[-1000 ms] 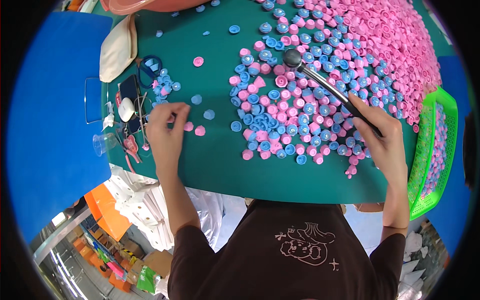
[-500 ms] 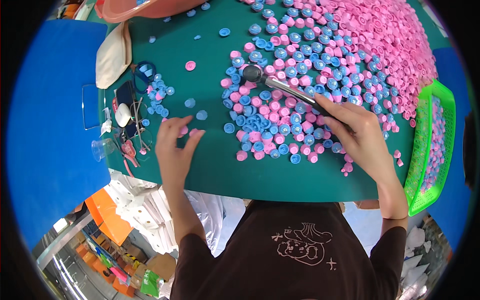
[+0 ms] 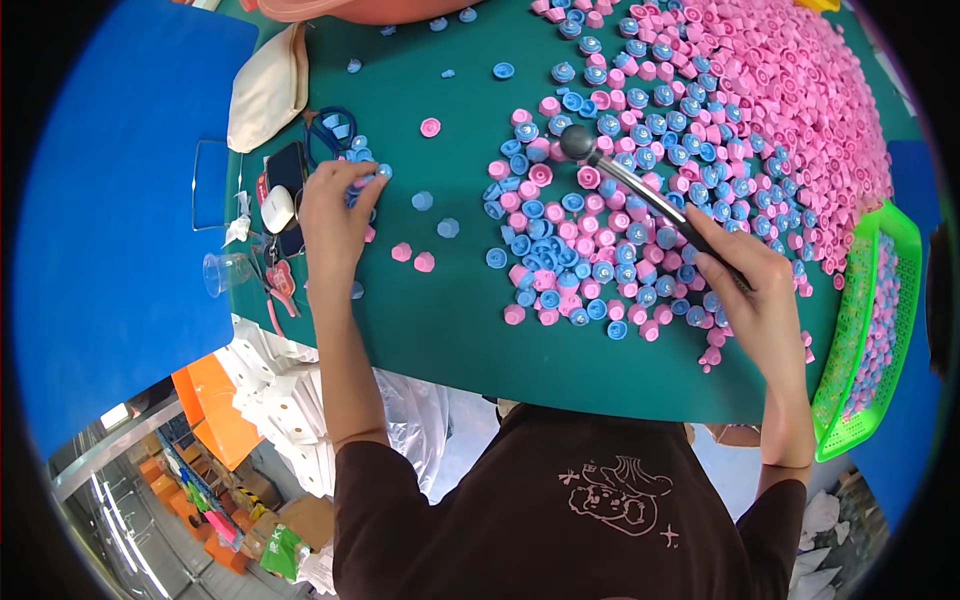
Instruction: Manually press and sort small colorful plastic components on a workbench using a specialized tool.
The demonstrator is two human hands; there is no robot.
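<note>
Green tabletop (image 3: 470, 360) strewn with pink cups (image 3: 514, 315) and blue caps (image 3: 496, 258), a hand at either side

Blue panelling (image 3: 120, 200) borders the tabletop on the left; the worker, in a dark brown T-shirt (image 3: 550, 500) with a pale line drawing, is at the near edge. Left hand (image 3: 338, 215): index finger and thumb converge on a blue piece (image 3: 384, 171) at the right side of a small cluster near the left edge; whether they have closed on it cannot be told. Right hand (image 3: 755, 275): fingers wrapped around the dark handle of a hammer-like tool (image 3: 645, 190), whose rounded dark head points obliquely toward the far left, above the spread of cups and caps. This spread covers the middle and right of the tabletop, many caps being seated on cups, and merges into a dense pink mound (image 3: 800, 110) toward the far right corner. Between the left hand and the spread lie two blue pieces (image 3: 448, 229) and two pink pieces (image 3: 424, 262). Right edge: a green perforated basket (image 3: 908, 240), holding pink and blue pieces. Far edge, left part: a salmon-coloured basin (image 3: 350, 8). Left edge, from far to near: a cream pouch (image 3: 265, 90), a dark phone (image 3: 287, 165), a white rounded case (image 3: 277, 210) and a clear cup (image 3: 227, 273).
</note>
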